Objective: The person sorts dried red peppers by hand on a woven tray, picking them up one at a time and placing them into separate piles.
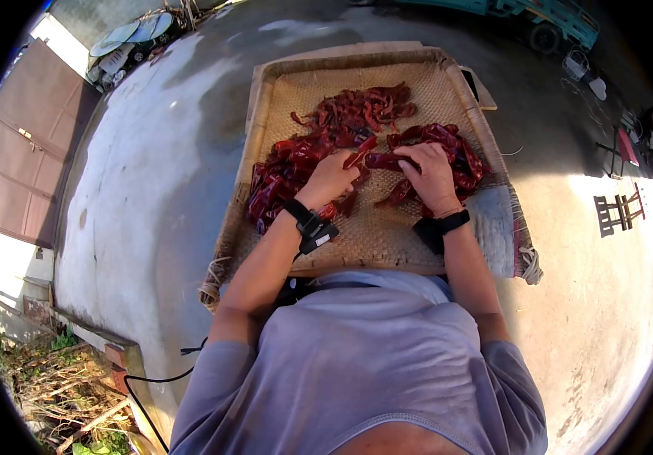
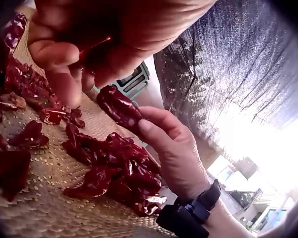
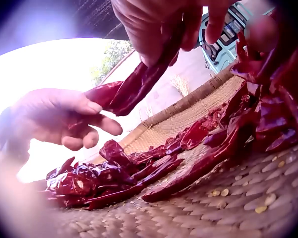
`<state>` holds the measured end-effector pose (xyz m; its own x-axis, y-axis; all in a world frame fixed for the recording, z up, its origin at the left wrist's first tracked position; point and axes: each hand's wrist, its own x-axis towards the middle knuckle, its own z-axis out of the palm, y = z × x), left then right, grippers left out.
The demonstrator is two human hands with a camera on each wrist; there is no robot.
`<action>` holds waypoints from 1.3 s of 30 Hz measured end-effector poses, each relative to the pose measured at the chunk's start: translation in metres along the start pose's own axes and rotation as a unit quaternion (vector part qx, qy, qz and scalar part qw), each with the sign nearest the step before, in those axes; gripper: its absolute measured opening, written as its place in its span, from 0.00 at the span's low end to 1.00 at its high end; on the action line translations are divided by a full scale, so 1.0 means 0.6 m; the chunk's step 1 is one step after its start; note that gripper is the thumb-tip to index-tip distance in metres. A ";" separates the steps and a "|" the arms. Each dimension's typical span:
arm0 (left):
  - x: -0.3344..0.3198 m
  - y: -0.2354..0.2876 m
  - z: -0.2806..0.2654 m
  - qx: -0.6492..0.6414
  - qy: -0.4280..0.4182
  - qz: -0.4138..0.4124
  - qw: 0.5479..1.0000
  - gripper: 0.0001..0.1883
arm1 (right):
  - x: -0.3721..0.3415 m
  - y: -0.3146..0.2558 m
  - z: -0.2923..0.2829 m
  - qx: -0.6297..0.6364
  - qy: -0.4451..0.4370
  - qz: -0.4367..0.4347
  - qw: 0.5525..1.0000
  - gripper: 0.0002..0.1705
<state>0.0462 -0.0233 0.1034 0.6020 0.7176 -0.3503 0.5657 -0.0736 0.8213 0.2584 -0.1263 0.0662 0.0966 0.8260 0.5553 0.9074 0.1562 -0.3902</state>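
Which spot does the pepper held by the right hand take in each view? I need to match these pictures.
Head: the pepper is above centre, slightly right, in the right hand.
Left wrist: left of centre, its lower end in that hand's fingers.
Right wrist: upper middle, slanting down-left from that hand at the top.
Shared landmark: the woven tray.

The head view looked steeply down from above, over the chest, taking in the whole woven tray (image 1: pixel 387 243). Each wrist view sat close and low, tilted, facing across the weave to the opposite hand; all three shared the red peppers (image 1: pixel 288 167).
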 end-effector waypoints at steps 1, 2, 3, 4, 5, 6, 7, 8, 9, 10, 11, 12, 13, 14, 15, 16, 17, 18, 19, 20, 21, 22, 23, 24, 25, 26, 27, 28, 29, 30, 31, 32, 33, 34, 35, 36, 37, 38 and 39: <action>0.000 0.002 -0.007 0.033 0.000 0.004 0.999 0.33 | 0.002 0.002 -0.001 0.025 0.062 0.018 0.998 0.13; 0.000 0.001 -0.010 0.067 0.000 0.009 0.998 0.33 | 0.001 0.004 -0.009 0.012 0.088 0.056 0.995 0.13; 0.004 -0.008 -0.008 0.066 -0.003 0.024 0.998 0.33 | 0.001 0.009 -0.015 -0.018 0.132 0.068 0.989 0.12; 0.013 -0.025 -0.003 0.065 -0.007 0.039 0.997 0.33 | 0.000 0.015 -0.022 -0.049 0.176 0.081 0.980 0.12; 0.018 -0.036 0.001 0.063 -0.010 0.054 0.997 0.33 | -0.001 0.020 -0.028 -0.071 0.207 0.112 0.969 0.12; 0.018 -0.036 0.007 0.083 -0.020 0.068 0.994 0.33 | -0.003 0.026 -0.033 -0.093 0.238 0.143 0.956 0.13; 0.018 -0.035 0.019 0.103 -0.031 0.083 0.991 0.33 | -0.005 0.040 -0.033 -0.121 0.259 0.170 0.943 0.13; 0.018 -0.033 0.031 0.123 -0.040 0.098 0.987 0.33 | -0.006 0.048 -0.036 -0.137 0.267 0.190 0.935 0.12; 0.010 -0.023 0.042 0.109 -0.082 0.082 0.987 0.32 | -0.008 0.054 -0.038 -0.153 0.274 0.210 0.926 0.12; 0.011 -0.028 0.061 0.107 -0.088 0.131 0.982 0.33 | -0.010 0.062 -0.041 -0.169 0.281 0.230 0.916 0.12; 0.016 -0.040 0.083 0.105 -0.094 0.179 0.974 0.33 | -0.014 0.075 -0.040 -0.155 0.272 0.254 0.915 0.13; 0.010 -0.035 0.094 0.102 -0.100 0.228 0.963 0.33 | -0.017 0.081 -0.041 -0.168 0.269 0.263 0.911 0.14; 0.004 -0.032 0.098 0.129 -0.129 0.241 0.953 0.34 | -0.019 0.086 -0.041 -0.181 0.266 0.272 0.907 0.15; -0.001 -0.027 0.101 0.156 -0.157 0.253 0.942 0.34 | -0.021 0.089 -0.041 -0.193 0.263 0.281 0.902 0.15; -0.006 -0.019 0.101 0.183 -0.186 0.266 0.928 0.34 | -0.021 0.086 -0.047 -0.164 0.250 0.302 0.905 0.18; -0.002 -0.021 0.099 0.216 -0.160 0.238 0.933 0.34 | -0.020 0.086 -0.047 -0.158 0.261 0.289 0.907 0.18; 0.004 -0.025 0.091 0.248 -0.134 0.209 0.936 0.34 | -0.018 0.085 -0.046 -0.151 0.271 0.277 0.910 0.18; 0.007 -0.026 0.083 0.280 -0.106 0.180 0.937 0.34 | -0.016 0.083 -0.045 -0.144 0.281 0.264 0.911 0.19; 0.010 -0.026 0.074 0.320 -0.084 0.127 0.935 0.33 | -0.016 0.080 -0.043 -0.141 0.287 0.242 0.916 0.19; 0.012 -0.023 0.069 0.345 -0.089 0.091 0.930 0.30 | -0.015 0.076 -0.040 -0.137 0.295 0.220 0.920 0.18; 0.013 -0.019 0.063 0.369 -0.094 0.055 0.923 0.28 | -0.014 0.072 -0.037 -0.133 0.301 0.198 0.923 0.18; 0.013 -0.017 0.059 0.393 -0.099 0.018 0.914 0.26 | -0.012 0.069 -0.033 -0.124 0.292 0.191 0.929 0.18; 0.021 -0.032 0.060 0.401 -0.096 0.045 0.910 0.25 | -0.011 0.067 -0.029 -0.116 0.283 0.183 0.934 0.19; 0.025 -0.037 0.060 0.392 -0.106 0.035 0.913 0.26 | -0.010 0.065 -0.026 -0.108 0.273 0.177 0.939 0.19; 0.031 -0.039 0.058 0.382 -0.117 0.026 0.916 0.27 | -0.010 0.063 -0.022 -0.104 0.271 0.172 0.941 0.18; 0.038 -0.042 0.058 0.371 -0.127 0.017 0.920 0.27 | -0.010 0.061 -0.019 -0.100 0.270 0.166 0.943 0.18; 0.055 -0.056 0.061 0.389 -0.137 0.028 0.910 0.28 | -0.010 0.059 -0.017 -0.096 0.268 0.160 0.945 0.18; 0.075 -0.074 0.064 0.407 -0.147 0.038 0.901 0.28 | -0.009 0.057 -0.015 -0.092 0.267 0.153 0.947 0.18; 0.095 -0.092 0.067 0.424 -0.155 0.047 0.891 0.29 | -0.008 0.053 -0.016 -0.092 0.268 0.144 0.948 0.17; 0.103 -0.096 0.065 0.398 -0.162 0.031 0.902 0.31 | -0.008 0.048 -0.019 -0.091 0.270 0.133 0.949 0.16; 0.111 -0.099 0.063 0.372 -0.168 0.014 0.913 0.34 | -0.007 0.045 -0.020 -0.091 0.271 0.123 0.950 0.16; 0.114 -0.105 0.063 0.358 -0.164 0.005 0.919 0.34 | -0.007 0.044 -0.020 -0.085 0.266 0.124 0.952 0.16; 0.109 -0.099 0.060 0.343 -0.159 -0.005 0.926 0.33 | -0.007 0.044 -0.018 -0.078 0.260 0.124 0.954 0.16; 0.096 -0.096 0.060 0.340 -0.143 -0.006 0.929 0.31 | -0.007 0.043 -0.018 -0.072 0.254 0.125 0.956 0.16; 0.090 -0.094 0.060 0.334 -0.129 -0.009 0.934 0.30 | -0.007 0.043 -0.018 -0.069 0.251 0.122 0.958 0.16; 0.084 -0.093 0.060 0.328 -0.114 -0.011 0.938 0.28 | -0.006 0.042 -0.019 -0.067 0.248 0.119 0.959 0.17; 0.084 -0.095 0.061 0.319 -0.102 -0.013 0.942 0.28 | -0.005 0.040 -0.019 -0.063 0.244 0.115 0.961 0.17; 0.086 -0.094 0.063 0.328 -0.098 -0.022 0.939 0.29 | -0.005 0.039 -0.019 -0.062 0.243 0.117 0.961 0.17; 0.088 -0.093 0.065 0.336 -0.095 -0.030 0.936 0.29 | -0.005 0.036 -0.018 -0.061 0.242 0.118 0.961 0.17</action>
<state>0.0687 -0.0082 0.0215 0.6104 0.6032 -0.5134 0.7907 -0.5020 0.3503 0.2824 -0.1311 0.0641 0.4577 0.4766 0.7506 0.8753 -0.0930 -0.4746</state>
